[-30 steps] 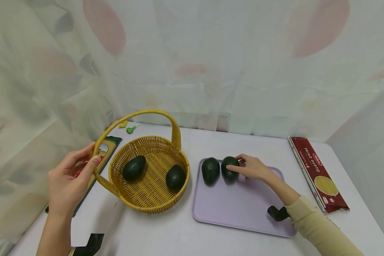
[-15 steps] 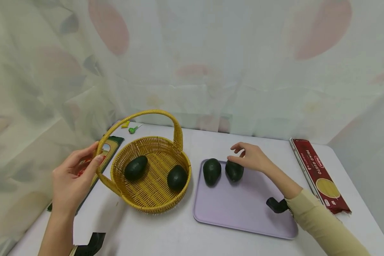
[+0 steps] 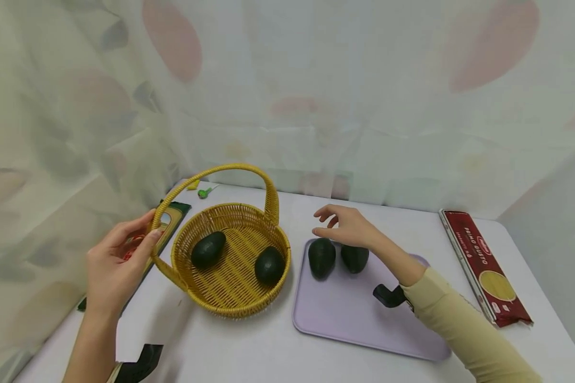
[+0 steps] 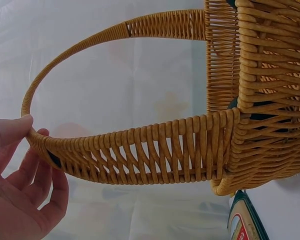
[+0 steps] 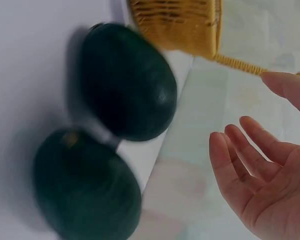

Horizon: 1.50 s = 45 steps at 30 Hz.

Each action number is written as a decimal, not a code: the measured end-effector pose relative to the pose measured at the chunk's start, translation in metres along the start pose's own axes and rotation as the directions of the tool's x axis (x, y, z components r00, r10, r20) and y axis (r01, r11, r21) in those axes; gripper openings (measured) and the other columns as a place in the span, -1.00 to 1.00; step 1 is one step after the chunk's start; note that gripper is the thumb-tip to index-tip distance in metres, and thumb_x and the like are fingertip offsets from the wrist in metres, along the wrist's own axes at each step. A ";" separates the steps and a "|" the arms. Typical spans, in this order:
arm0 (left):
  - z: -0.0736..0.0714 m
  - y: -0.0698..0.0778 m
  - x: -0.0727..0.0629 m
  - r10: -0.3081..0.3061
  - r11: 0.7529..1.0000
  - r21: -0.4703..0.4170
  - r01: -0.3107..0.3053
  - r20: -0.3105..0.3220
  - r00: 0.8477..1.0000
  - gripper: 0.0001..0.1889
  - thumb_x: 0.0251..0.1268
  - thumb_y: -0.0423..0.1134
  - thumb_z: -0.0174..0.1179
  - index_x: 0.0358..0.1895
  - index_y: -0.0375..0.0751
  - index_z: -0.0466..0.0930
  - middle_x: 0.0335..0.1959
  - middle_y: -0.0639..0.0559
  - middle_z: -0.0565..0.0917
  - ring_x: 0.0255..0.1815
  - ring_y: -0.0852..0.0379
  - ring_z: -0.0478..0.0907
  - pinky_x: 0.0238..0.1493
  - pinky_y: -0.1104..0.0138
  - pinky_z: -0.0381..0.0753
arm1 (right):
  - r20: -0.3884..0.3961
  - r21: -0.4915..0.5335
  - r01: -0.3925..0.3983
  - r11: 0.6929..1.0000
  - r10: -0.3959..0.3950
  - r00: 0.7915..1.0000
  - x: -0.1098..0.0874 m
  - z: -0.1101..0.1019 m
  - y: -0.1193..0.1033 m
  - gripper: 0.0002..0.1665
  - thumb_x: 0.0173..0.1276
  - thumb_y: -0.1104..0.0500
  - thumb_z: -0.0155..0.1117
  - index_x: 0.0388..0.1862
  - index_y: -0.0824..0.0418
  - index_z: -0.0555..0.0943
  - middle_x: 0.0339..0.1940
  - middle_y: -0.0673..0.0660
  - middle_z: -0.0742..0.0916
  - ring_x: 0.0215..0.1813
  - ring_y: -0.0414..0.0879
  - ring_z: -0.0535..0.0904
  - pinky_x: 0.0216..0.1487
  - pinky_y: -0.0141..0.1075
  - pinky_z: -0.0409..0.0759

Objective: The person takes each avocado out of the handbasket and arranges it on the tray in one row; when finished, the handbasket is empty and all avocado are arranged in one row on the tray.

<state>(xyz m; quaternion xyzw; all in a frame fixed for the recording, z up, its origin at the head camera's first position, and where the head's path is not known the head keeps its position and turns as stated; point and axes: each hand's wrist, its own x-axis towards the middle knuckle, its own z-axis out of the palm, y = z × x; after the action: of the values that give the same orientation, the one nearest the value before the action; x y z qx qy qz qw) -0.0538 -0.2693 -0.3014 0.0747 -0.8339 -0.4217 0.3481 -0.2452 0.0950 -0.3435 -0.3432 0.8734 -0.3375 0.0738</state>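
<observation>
My left hand [image 3: 120, 260] pinches the handle of a yellow wicker basket [image 3: 235, 308] between thumb and fingers; the left wrist view shows the thumb on the handle [image 4: 140, 150]. Two dark green avocados lie inside the basket, a left avocado [image 3: 208, 250] and a right avocado [image 3: 270, 266]. On a lilac tray [image 3: 345, 314] sit two more, side by side: one avocado [image 3: 321, 259] nearer the basket and another avocado [image 3: 354, 259] partly hidden by my right wrist. My right hand [image 3: 347, 226] hovers above them with loosely bent fingers and holds nothing; in the right wrist view both tray avocados show below it.
A red spaghetti pack [image 3: 486, 268] lies right of the tray. Behind my left hand is a green-edged food pack [image 3: 174, 213], partly covered. Small green [image 3: 203, 193] and yellow items lie at the back left. A patterned curtain [image 3: 316, 106] hangs behind the table.
My right hand has let go of the right-hand tray avocado, risen and moved left over the other one. My left hand keeps its hold on the basket handle.
</observation>
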 end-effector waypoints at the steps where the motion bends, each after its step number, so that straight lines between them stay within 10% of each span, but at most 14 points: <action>1: 0.000 0.000 0.000 -0.002 1.000 0.004 0.002 0.001 1.000 -0.60 0.24 -0.43 0.30 0.16 -0.15 0.64 -0.06 0.26 0.64 -0.12 0.30 0.56 -0.12 0.68 0.50 | 0.007 0.007 0.008 1.000 -0.008 1.000 0.003 0.002 -0.003 -0.53 0.27 -0.04 0.36 0.09 0.15 0.61 -0.07 0.06 0.69 -0.11 -0.06 0.63 -0.08 -0.17 0.57; 22: -0.001 0.004 -0.001 -0.017 1.000 -0.017 0.018 0.029 0.999 -0.61 0.29 -0.39 0.26 0.18 -0.09 0.63 -0.07 0.17 0.62 -0.10 0.24 0.56 -0.11 0.64 0.52 | 0.265 0.054 0.179 0.982 -0.187 0.946 0.055 0.043 -0.053 -0.50 0.32 0.01 0.33 0.18 0.17 0.55 0.02 0.10 0.67 0.02 0.00 0.62 0.01 -0.29 0.56; 37: -0.001 0.003 -0.001 0.016 1.000 -0.026 -0.016 0.032 0.999 -0.61 0.27 -0.41 0.27 0.17 -0.13 0.63 -0.08 0.16 0.64 -0.11 0.23 0.56 -0.09 0.64 0.51 | 0.669 -0.224 0.211 0.951 -0.007 0.744 0.078 0.066 -0.088 -0.37 0.42 -0.07 0.19 0.38 0.17 0.42 0.29 0.14 0.55 0.31 -0.02 0.44 0.25 -0.20 0.45; 45: -0.002 0.002 -0.001 0.039 0.999 -0.032 -0.038 0.030 0.999 -0.61 0.26 -0.45 0.27 0.16 -0.16 0.63 -0.08 0.18 0.64 -0.12 0.22 0.56 -0.09 0.62 0.53 | 0.727 0.014 0.127 0.992 -0.097 0.680 0.085 0.076 -0.091 -0.37 0.44 0.05 0.19 0.44 0.15 0.35 0.36 0.19 0.46 0.25 -0.03 0.46 0.19 -0.17 0.51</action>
<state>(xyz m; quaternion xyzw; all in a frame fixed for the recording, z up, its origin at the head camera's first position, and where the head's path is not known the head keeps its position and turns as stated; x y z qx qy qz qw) -0.0518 -0.2686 -0.2996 0.0464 -0.8337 -0.4292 0.3443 -0.2318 -0.0495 -0.3347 -0.5028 0.7565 -0.1616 0.3857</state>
